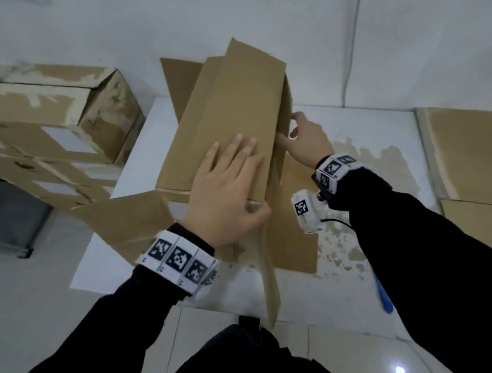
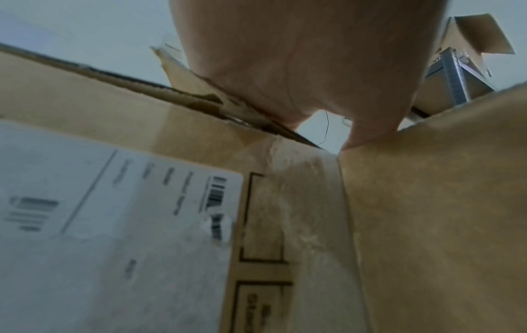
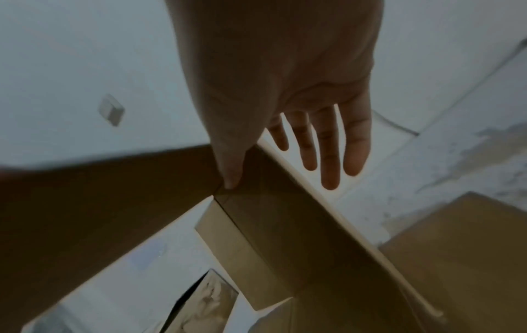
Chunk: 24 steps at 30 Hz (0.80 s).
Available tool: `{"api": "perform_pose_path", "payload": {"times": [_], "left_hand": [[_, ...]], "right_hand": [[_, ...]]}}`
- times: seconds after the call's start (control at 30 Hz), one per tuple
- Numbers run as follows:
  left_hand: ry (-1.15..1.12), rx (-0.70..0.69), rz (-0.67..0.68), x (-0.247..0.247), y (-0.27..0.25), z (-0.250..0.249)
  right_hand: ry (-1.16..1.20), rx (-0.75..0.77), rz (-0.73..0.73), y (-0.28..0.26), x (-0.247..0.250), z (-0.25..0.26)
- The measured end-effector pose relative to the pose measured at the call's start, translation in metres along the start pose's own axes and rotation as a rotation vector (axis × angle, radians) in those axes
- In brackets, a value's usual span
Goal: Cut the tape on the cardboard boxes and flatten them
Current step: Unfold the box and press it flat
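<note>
At the frame's centre, the cardboard box [image 1: 230,124] lies on the white bench [image 1: 349,288], its long axis running from lower left to upper right. The left hand [image 1: 225,196] presses flat, fingers straight, on its top panel. The right hand [image 1: 305,142] pinches the box's right edge between thumb and straight fingers.

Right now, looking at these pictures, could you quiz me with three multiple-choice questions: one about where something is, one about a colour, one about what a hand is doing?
1. Where does the utility knife lie?
A. On the white table, on the person's right
B. On the floor
C. On the box at the left

2. What colour is its handle?
A. Red
B. Blue
C. Green

3. How is the left hand placed on the cardboard box?
A. Curled into a fist
B. Pinching a flap
C. Flat, with fingers straight

Answers:
1 A, it rests on the table near the right sleeve.
2 B, the head view shows a blue handle.
3 C, the palm presses on the box's top panel, while the right hand holds the box's right edge.
</note>
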<state>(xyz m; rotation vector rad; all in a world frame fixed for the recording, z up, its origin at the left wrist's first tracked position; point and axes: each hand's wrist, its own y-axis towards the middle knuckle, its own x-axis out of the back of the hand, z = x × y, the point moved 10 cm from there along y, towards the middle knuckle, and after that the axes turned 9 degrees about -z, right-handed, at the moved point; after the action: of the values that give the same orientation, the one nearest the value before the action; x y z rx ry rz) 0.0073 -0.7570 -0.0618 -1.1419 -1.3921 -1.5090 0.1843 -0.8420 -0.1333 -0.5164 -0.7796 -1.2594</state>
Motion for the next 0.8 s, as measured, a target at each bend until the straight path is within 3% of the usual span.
{"api": "perform_pose_path", "payload": {"times": [0.1, 0.3, 0.4, 0.53, 0.7, 0.8], "left_hand": [[-0.055, -0.007, -0.05, 0.006, -0.014, -0.006], [-0.116, -0.022, -0.142, 0.014, -0.044, -0.02], [-0.108, -0.023, -0.147, 0.014, -0.045, -0.022], [-0.087, -0.015, -0.15, 0.003, -0.019, -0.018], [-0.011, 0.056, -0.075, -0.029, 0.033, -0.008], [0.022, 0.067, -0.008, -0.059, 0.057, -0.004]], "right_hand": [[-0.029, -0.025, -0.051, 0.018, -0.002, -0.023], [0.088, -0.232, -0.244, 0.033, 0.05, -0.102], [0.218, -0.217, -0.138, 0.02, 0.042, -0.093], [0.503, -0.116, -0.046, -0.066, 0.035, -0.06], [0.895, -0.111, 0.238, -0.217, 0.007, -0.006], [0.849, -0.208, 0.111, -0.225, -0.018, -0.015]]}}
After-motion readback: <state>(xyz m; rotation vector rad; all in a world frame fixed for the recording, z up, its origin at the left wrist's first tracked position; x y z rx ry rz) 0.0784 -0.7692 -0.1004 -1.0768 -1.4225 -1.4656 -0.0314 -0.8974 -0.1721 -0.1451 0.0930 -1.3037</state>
